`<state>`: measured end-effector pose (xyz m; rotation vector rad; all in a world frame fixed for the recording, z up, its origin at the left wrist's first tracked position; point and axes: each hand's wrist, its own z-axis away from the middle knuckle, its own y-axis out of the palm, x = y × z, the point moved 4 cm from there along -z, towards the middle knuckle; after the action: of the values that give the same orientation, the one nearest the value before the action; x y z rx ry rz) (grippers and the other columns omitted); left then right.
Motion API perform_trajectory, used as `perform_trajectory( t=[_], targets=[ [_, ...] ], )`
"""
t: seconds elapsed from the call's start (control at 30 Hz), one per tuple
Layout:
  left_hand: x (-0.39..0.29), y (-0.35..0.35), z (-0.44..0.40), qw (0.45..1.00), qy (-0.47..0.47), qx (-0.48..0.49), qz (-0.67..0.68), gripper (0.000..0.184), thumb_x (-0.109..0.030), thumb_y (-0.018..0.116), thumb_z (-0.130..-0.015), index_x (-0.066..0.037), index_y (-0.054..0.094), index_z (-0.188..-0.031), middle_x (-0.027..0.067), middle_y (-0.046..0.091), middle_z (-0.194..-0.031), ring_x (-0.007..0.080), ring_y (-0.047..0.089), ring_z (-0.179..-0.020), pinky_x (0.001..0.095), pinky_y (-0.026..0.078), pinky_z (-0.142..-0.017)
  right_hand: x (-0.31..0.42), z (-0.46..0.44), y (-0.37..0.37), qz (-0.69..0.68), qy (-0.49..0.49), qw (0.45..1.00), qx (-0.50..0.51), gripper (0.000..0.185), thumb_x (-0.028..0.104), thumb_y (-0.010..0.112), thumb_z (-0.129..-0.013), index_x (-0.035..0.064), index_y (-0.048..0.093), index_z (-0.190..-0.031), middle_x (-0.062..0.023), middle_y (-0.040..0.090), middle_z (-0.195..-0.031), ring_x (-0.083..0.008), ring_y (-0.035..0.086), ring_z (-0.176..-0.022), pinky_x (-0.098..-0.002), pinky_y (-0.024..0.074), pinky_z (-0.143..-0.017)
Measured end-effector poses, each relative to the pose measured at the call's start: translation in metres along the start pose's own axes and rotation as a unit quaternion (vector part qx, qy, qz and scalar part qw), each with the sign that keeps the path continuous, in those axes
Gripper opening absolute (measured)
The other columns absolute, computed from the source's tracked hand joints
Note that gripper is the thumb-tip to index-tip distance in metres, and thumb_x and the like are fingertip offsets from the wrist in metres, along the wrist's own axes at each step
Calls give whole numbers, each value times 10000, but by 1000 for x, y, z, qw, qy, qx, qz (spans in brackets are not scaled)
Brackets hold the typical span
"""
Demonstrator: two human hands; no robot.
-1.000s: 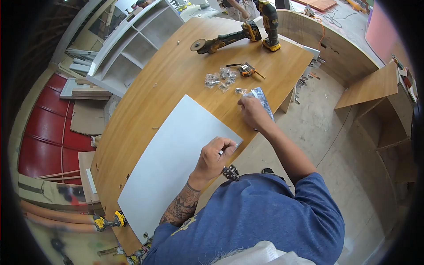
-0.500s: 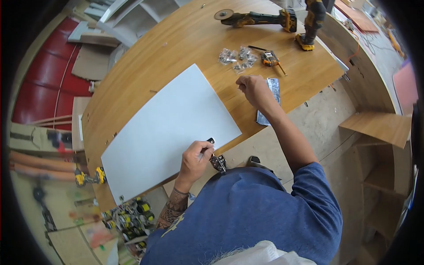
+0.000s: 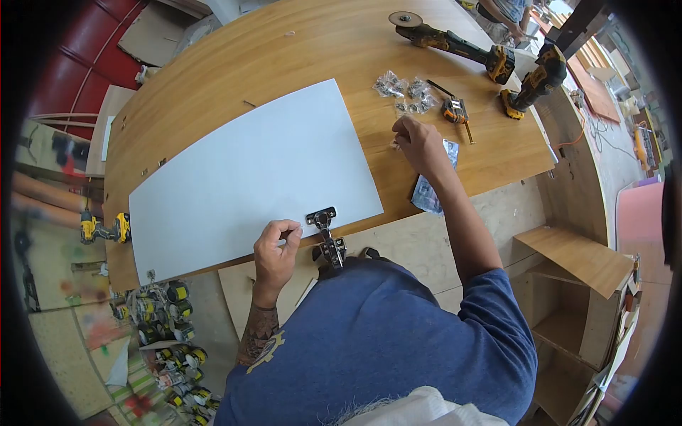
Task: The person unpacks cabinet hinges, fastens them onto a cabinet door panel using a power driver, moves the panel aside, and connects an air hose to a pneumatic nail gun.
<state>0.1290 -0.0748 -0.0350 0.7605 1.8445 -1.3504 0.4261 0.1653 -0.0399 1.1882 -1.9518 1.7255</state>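
A white panel [image 3: 249,170] lies on the wooden table, with a metal cabinet hinge [image 3: 323,224] at its near right edge; the hinge arm sticks out past the edge toward my body. Just left of the hinge, my left hand [image 3: 275,254] is closed in a pinch over the panel. Whatever is between its fingertips is too small to name. My right hand [image 3: 420,145] is closed above the table, right of the panel, its fingers pressed together and their contents hidden. Partly under that wrist lies a foil-like packet [image 3: 428,195]. Another small hinge [image 3: 150,275] sits at the panel's left corner.
Beyond my right hand are small bags of hardware [image 3: 406,92], a tape measure [image 3: 455,111], an angle grinder [image 3: 455,48] and a cordless drill [image 3: 536,82]. A yellow drill [image 3: 106,227] is by the left edge. Another person [image 3: 506,15] stands at the far right.
My left hand has come off the hinge and moved left, leaving the hinge uncovered. My right hand stays closed near the packet. The whole view has shifted slightly.
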Motion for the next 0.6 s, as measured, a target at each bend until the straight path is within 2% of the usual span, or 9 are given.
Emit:
perform_trajectory(
  t=[0.2, 0.27, 0.3, 0.4, 0.47, 0.5, 0.57, 0.6],
  targets=[
    [-6, 15, -7, 999, 31, 0, 14, 105, -78, 730, -991, 6, 685, -1034, 116, 734, -965, 211, 711, -823, 343, 578, -755, 6, -2, -7, -67, -30, 997, -12, 187, 2, 707, -901, -23, 683, -1084, -191, 768, -939, -296, 777, -888, -379, 593, -797],
    [-7, 19, -10, 998, 55, 8, 10, 104, -78, 730, -991, 5, 685, -1036, 115, 733, -964, 215, 711, -808, 346, 577, -744, 13, 1, -12, -88, -42, 995, 0, 151, -4, 655, -904, -28, 685, -1050, -212, 742, -903, -353, 750, -854, -424, 581, -778],
    [-8, 19, -11, 998, 55, 8, 10, 104, -78, 730, -991, 5, 685, -1036, 115, 733, -964, 215, 711, -808, 346, 577, -744, 12, 2, -12, -87, -42, 995, 0, 151, -4, 655, -904, -28, 685, -1050, -212, 742, -903, -353, 750, -854, -424, 581, -778],
    [-7, 22, -14, 999, 36, 10, 7, 99, -75, 729, -990, 3, 686, -1033, 113, 729, -955, 219, 712, -797, 348, 579, -742, 4, 4, -15, -102, -7, 995, -4, 177, -10, 628, -905, -35, 686, -1071, -200, 740, -905, -328, 748, -842, -407, 580, -785],
    [-4, 25, -16, 1000, 21, 17, 14, 112, -97, 725, -997, 4, 687, -1027, 117, 724, -946, 223, 708, -787, 349, 574, -731, -4, 6, -11, -188, 108, 976, 31, 203, -14, 615, -899, -38, 695, -1084, -194, 749, -930, -314, 750, -846, -396, 580, -794],
    [-2, 27, -16, 1000, 21, 17, 13, 112, -97, 725, -997, 4, 687, -1027, 117, 724, -946, 223, 708, -787, 349, 574, -731, -4, 7, -10, -189, 108, 975, 32, 203, -14, 615, -899, -38, 695, -1084, -194, 749, -930, -314, 750, -846, -396, 580, -794],
    [2, 30, -19, 1000, 22, 19, 3, 131, -125, 717, -1006, 3, 689, -1020, 121, 717, -932, 223, 701, -776, 354, 567, -716, -1, 8, -11, -130, 28, 991, -2, 217, -7, 633, -903, -41, 703, -1105, -181, 745, -928, -299, 747, -854, -392, 580, -795],
    [1, 31, -20, 1000, 23, 20, 1, 131, -125, 717, -1006, 3, 689, -1020, 121, 717, -932, 223, 701, -776, 354, 567, -716, -3, 8, -9, -132, 28, 991, -3, 217, -7, 633, -903, -41, 703, -1105, -181, 745, -928, -299, 747, -854, -392, 580, -795]
  ],
)
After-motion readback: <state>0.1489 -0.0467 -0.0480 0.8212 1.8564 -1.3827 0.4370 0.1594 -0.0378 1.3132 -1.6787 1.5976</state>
